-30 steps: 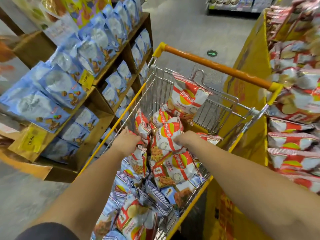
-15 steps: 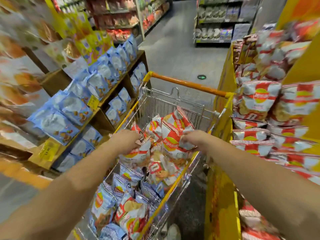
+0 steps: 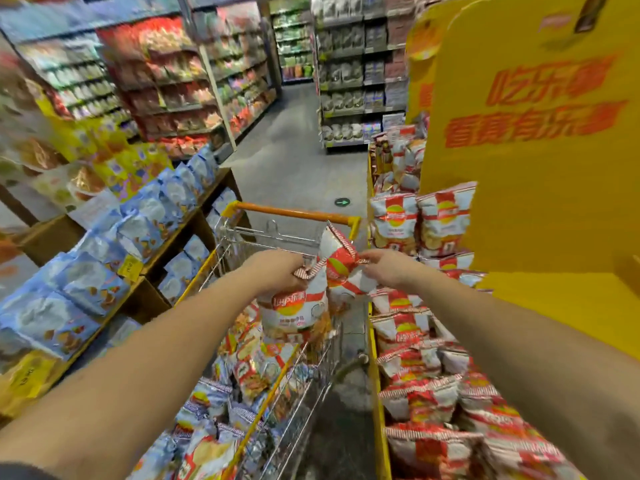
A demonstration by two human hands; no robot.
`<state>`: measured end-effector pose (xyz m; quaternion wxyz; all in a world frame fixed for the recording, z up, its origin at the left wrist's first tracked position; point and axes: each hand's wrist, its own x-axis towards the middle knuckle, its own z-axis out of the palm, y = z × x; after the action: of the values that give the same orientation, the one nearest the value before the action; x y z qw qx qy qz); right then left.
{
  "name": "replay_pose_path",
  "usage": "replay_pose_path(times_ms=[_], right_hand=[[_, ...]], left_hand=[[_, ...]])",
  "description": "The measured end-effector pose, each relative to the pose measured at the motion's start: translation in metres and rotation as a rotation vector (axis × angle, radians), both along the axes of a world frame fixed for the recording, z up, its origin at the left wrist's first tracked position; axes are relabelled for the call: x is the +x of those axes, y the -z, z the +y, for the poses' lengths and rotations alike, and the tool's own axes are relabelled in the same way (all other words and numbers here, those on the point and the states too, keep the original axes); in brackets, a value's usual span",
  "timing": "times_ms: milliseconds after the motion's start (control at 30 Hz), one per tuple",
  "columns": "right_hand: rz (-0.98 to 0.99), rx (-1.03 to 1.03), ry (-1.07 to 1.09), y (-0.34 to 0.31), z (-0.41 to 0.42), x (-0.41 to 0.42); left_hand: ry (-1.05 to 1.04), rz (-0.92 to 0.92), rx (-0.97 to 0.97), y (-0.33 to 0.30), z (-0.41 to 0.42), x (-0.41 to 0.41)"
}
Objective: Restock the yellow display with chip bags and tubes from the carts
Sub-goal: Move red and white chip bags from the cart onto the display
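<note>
My left hand [image 3: 277,268] grips the top seam of a red-and-white chip bag [image 3: 294,310] that hangs above the wire cart [image 3: 273,233]. My right hand [image 3: 386,268] grips another red-and-white chip bag [image 3: 341,261], raised and tilted over the cart's far end. Both bags are clear of the pile of chip bags [image 3: 249,372] in the cart. The yellow display [image 3: 540,188] stands at the right, its shelves full of the same red-and-white bags [image 3: 422,220].
The cart's orange handle [image 3: 294,213] is at its far end. A wooden shelf [image 3: 152,271] with blue bags [image 3: 86,282] lines the left side. A grey aisle floor [image 3: 298,161] runs ahead between tall store shelves [image 3: 356,71].
Both hands have lifted their chip bags up out of the cart and toward the right. The view has tilted up, showing more of the aisle and the yellow display.
</note>
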<state>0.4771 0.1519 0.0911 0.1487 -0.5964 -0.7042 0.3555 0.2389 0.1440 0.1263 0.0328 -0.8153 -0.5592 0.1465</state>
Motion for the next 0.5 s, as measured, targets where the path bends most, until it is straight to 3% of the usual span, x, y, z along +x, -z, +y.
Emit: replay_pose_path(times_ms=[333,500], right_hand=[[-0.743,0.32,-0.042,-0.076,0.011,0.142],[-0.827,0.351,0.013,-0.084,0.034,0.188]], left_hand=[[0.054,-0.067,0.221,-0.05,0.037,0.1],[0.115,-0.211,0.203,-0.048,0.077,0.139]])
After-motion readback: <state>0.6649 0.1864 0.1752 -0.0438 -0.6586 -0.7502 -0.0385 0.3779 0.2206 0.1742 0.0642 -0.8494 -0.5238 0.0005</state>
